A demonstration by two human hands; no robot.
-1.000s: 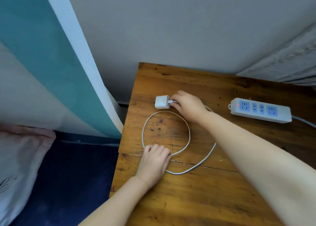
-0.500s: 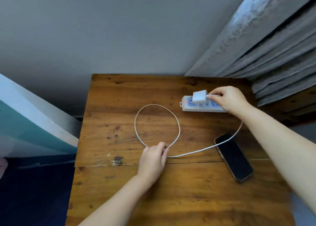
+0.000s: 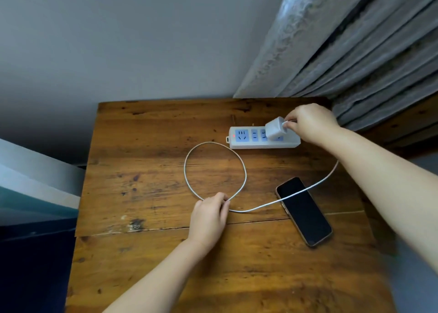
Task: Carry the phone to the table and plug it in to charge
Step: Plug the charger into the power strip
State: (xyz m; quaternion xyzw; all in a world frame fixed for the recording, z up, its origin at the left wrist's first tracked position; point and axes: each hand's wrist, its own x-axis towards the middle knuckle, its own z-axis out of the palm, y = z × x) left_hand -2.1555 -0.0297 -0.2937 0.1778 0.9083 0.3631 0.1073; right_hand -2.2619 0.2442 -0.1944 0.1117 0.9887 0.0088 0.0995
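A dark phone [image 3: 304,212] lies face up on the wooden table [image 3: 147,170], right of centre. A white charging cable [image 3: 214,144] makes a loop on the table and runs across the phone's top end. My left hand [image 3: 209,216] is closed on the cable where the loop crosses itself. My right hand [image 3: 310,121] pinches the cable's plug end at the white charger adapter [image 3: 275,129]. The adapter is tilted over the right sockets of the white power strip [image 3: 244,138]. Whether its prongs are in a socket is hidden.
A grey wall stands behind the table. Grey pleated curtains [image 3: 355,51] hang at the back right, over the table's corner. The table's left edge drops to a dark floor [image 3: 30,265], with a teal and white panel [image 3: 28,187] at the far left.
My right hand carried the adapter from the table's left part to the power strip and now tilts it over the right sockets. The view swung right, bringing the phone in. My left hand stayed on the cable.
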